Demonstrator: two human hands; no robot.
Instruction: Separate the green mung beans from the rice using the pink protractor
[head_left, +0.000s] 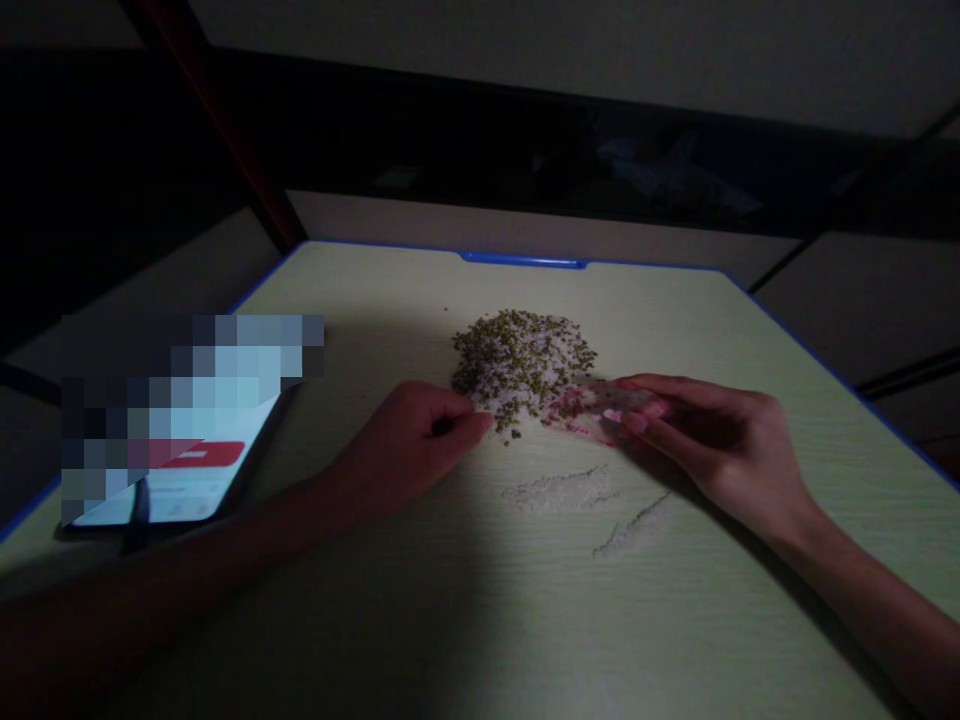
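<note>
A heap of small green beans and white grains (525,350) lies on the table in front of me. At its near left edge is my left hand (420,440), thumb and fingers pressed together in a pinch; what they hold, if anything, is too small to make out. My right hand (739,455) grips a thin, see-through plastic bag (589,412) with pink and red print between thumb and fingers. The bag lies against the heap's near right side, and some beans show on or through it. Closer to me, two pale streaks of fine grains (559,488) lie on the surface.
The pale wood-look table (360,620) has a blue rim and a blue handle-like piece (523,260) on its far edge. On the left rests a lit tablet or phone (202,490), partly pixelated, with a dark strap or cable across it. Surroundings are dark.
</note>
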